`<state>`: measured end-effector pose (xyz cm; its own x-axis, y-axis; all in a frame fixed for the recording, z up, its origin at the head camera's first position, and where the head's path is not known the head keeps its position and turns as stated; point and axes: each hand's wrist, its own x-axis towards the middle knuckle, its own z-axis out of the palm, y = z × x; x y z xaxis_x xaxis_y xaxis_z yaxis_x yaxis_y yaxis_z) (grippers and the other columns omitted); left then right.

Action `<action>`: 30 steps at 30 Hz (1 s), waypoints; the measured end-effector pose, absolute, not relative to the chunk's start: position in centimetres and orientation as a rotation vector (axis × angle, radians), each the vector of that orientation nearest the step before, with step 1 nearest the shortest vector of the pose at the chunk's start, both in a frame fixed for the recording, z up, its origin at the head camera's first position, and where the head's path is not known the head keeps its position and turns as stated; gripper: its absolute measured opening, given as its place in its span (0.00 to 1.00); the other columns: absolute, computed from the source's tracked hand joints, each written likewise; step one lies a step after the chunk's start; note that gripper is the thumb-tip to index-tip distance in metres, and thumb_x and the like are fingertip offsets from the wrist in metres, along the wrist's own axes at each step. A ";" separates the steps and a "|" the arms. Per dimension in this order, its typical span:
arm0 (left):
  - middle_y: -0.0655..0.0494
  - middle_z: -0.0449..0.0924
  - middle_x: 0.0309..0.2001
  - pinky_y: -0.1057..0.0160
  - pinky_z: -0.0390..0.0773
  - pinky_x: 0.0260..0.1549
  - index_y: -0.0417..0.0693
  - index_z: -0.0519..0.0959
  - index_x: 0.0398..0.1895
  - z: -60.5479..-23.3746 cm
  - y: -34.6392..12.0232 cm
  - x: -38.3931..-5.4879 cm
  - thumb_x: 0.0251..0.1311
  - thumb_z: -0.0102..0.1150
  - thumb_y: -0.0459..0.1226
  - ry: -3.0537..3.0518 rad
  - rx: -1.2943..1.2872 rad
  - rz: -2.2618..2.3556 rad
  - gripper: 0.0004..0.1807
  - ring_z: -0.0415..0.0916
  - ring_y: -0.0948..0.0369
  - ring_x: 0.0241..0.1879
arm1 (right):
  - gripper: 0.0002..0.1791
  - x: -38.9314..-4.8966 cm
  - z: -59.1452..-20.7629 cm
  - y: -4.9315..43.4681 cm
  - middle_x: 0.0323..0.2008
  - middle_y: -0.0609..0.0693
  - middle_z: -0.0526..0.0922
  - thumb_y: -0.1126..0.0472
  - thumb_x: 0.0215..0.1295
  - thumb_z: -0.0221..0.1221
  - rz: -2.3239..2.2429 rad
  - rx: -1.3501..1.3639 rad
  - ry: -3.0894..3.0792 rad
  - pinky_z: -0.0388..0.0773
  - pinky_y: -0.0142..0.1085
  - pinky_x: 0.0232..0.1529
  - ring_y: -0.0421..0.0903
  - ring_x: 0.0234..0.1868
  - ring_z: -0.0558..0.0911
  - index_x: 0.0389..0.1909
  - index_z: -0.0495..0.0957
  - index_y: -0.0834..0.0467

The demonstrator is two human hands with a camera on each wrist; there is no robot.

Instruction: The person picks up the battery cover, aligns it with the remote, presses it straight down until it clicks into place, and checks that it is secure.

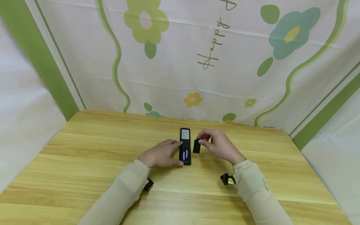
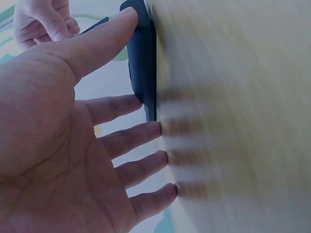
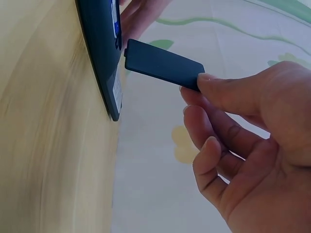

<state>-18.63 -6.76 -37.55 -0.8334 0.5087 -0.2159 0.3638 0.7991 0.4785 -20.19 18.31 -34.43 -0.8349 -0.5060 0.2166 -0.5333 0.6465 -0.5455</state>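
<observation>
A black remote control lies back-side up on the wooden table, its battery compartment uncovered and two blue batteries lying side by side in it. My left hand rests beside it with fingers spread and fairly straight. In the left wrist view the thumb and index fingertips touch the remote's edge, while the other fingertips reach the table. Just right of the remote, my right hand pinches the black battery cover by one end between thumb and fingers. The cover is held up off the table, apart from the remote.
A wooden table spreads around both hands. Behind it hangs a white cloth printed with flowers and lettering. Black wrist-worn devices show beside the left sleeve and the right sleeve.
</observation>
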 end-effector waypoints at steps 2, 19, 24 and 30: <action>0.43 0.55 0.78 0.43 0.58 0.71 0.51 0.58 0.80 -37.5 -6.8 -18.6 0.63 0.65 0.58 2.652 0.662 0.605 0.47 0.54 0.44 0.76 | 0.06 -20.1 -34.5 18.2 0.35 0.43 0.85 0.66 0.69 0.64 0.969 0.891 -2.799 0.77 0.36 0.33 0.40 0.34 0.79 0.43 0.85 0.55; 0.42 0.56 0.77 0.42 0.58 0.71 0.51 0.58 0.80 -37.4 -6.8 -18.6 0.64 0.65 0.57 2.649 0.664 0.608 0.47 0.54 0.44 0.75 | 0.06 -19.8 -35.0 17.1 0.35 0.43 0.85 0.67 0.69 0.64 1.033 0.925 -2.765 0.77 0.35 0.32 0.40 0.34 0.79 0.43 0.85 0.55; 0.42 0.56 0.77 0.42 0.58 0.71 0.50 0.57 0.80 -37.4 -6.8 -18.7 0.64 0.65 0.57 2.646 0.673 0.608 0.47 0.55 0.44 0.75 | 0.06 -19.7 -35.1 16.8 0.34 0.42 0.84 0.67 0.68 0.65 1.052 0.930 -2.764 0.76 0.34 0.31 0.40 0.33 0.79 0.43 0.85 0.55; 0.42 0.56 0.77 0.42 0.58 0.71 0.49 0.57 0.80 -37.4 -6.9 -18.6 0.64 0.66 0.56 2.648 0.684 0.603 0.48 0.55 0.44 0.75 | 0.06 -19.7 -35.2 16.4 0.34 0.41 0.84 0.67 0.68 0.65 1.065 0.941 -2.767 0.76 0.34 0.31 0.40 0.33 0.78 0.43 0.86 0.55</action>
